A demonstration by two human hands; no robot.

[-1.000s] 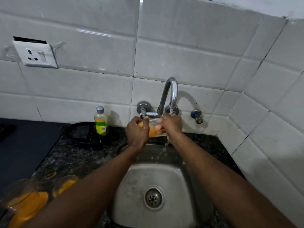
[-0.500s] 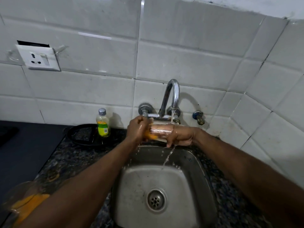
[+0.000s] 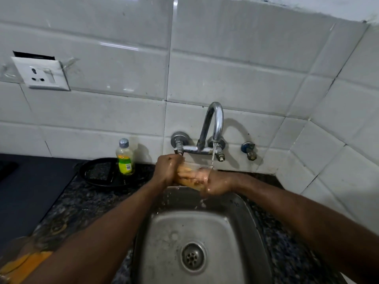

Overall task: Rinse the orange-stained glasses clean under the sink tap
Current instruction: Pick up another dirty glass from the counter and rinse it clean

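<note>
Under the tap, over the back rim of the sink, an orange-stained glass lies sideways. The left hand is wrapped around its base end and the right hand closes over its mouth, where the water stream lands. Much of the glass is hidden by fingers. A bottle with a yellow-green label, its print unreadable, stands near the wall on the left. More orange-stained glasses, blurred, are cut off at the lower left corner.
</note>
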